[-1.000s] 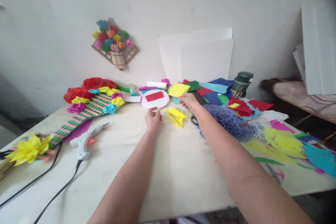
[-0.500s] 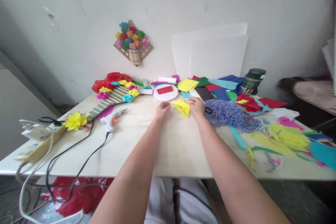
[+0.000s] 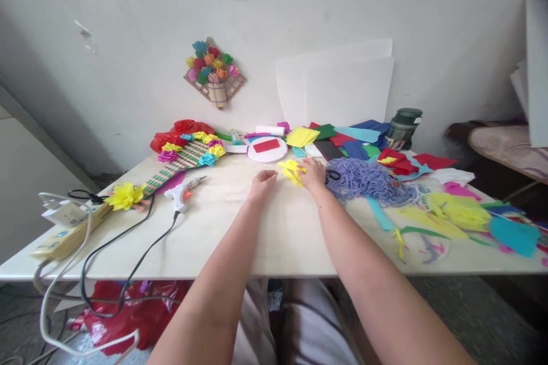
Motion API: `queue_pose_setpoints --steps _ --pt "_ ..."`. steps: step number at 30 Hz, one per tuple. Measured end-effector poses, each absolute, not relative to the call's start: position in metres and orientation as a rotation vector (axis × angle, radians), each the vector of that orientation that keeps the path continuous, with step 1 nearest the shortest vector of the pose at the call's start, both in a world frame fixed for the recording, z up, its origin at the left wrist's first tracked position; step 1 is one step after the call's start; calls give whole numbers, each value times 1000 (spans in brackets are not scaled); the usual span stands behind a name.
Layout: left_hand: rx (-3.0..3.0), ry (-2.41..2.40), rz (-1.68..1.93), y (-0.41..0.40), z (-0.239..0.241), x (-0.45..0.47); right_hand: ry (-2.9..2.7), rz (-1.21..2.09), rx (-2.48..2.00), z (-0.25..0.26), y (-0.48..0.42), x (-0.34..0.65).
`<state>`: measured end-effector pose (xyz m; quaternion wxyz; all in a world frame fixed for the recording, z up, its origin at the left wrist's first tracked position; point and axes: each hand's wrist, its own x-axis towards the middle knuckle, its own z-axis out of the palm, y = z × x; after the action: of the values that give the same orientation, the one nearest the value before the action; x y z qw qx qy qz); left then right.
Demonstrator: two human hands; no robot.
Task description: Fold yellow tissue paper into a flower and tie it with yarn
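My right hand (image 3: 314,173) is at the middle of the table, its fingers closed on a crumpled piece of yellow crepe paper (image 3: 289,170). Just left of that paper, my left hand (image 3: 262,182) is held in a pinch; whatever its fingertips hold is too small to make out. Beyond the hands lies a white oval disc (image 3: 279,155) with a red rectangular piece (image 3: 265,146) on it. A stack of yellow paper squares (image 3: 302,136) lies behind the right hand.
A tangle of purple yarn (image 3: 370,181) sits right of my right hand, with black-handled scissors (image 3: 333,177) against it. On the left are a glue gun (image 3: 178,196) with its cord, a power strip (image 3: 71,236) and a striped, flower-trimmed piece (image 3: 182,162). A dark jar (image 3: 403,129) stands behind.
My right hand has moved over the yellow crepe paper, now covering its right part. The left hand stays pinched beside it. The whole view has shifted slightly.
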<state>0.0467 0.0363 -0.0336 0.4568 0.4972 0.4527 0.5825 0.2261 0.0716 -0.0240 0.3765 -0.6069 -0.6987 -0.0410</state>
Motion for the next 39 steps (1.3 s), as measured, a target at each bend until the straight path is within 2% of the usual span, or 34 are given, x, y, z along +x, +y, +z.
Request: queue_pose_setpoints --steps 11,25,34,39 --pt "1022 963 1469 24 -23 50 -1779 -72 -1508 -22 72 221" --pt "643 658 1451 24 -17 30 -1991 -131 -1017 -8 56 193" --pt "650 737 1555 21 -17 32 -2137 -174 -873 -7 47 186" --pt "743 765 1568 21 -17 33 -2146 -33 -830 -2 39 183"
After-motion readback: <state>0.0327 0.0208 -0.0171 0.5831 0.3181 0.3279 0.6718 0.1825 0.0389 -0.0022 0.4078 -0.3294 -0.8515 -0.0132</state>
